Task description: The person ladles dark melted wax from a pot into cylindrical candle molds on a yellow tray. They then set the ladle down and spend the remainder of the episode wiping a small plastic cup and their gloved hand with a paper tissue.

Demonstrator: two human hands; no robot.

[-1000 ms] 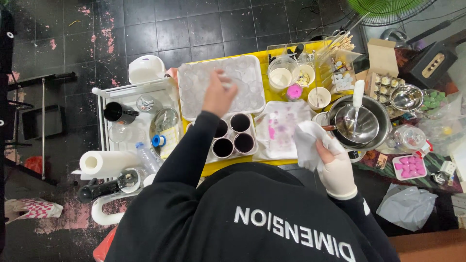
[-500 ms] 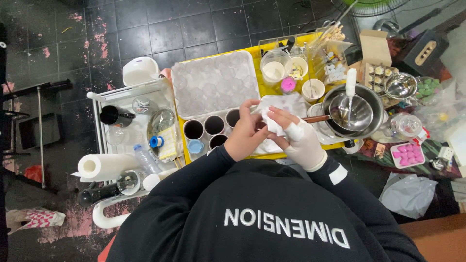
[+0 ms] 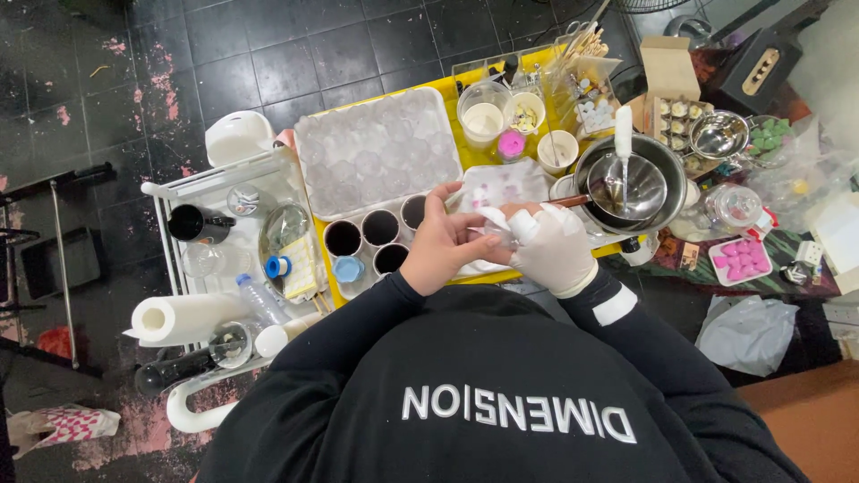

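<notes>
My bare left hand and my white-gloved right hand meet over the near edge of the yellow table. Both pinch a small crumpled white piece between them; I cannot tell whether it is paper or glove material. Just left of my left hand stand several dark-filled round cups. Beyond them lies a clear plastic tray of round cavities. A clear sheet with pale pink pieces lies right behind my hands.
A metal bowl with a strainer and white spatula sits at the right. Cups of white and pink stuff stand behind. A wire cart with bottles and a paper towel roll is at the left. A pink-piece tray lies far right.
My left hand drew back from the clear tray and joined the right hand. The right hand moved left from beside the bowl, bringing the white piece to the middle.
</notes>
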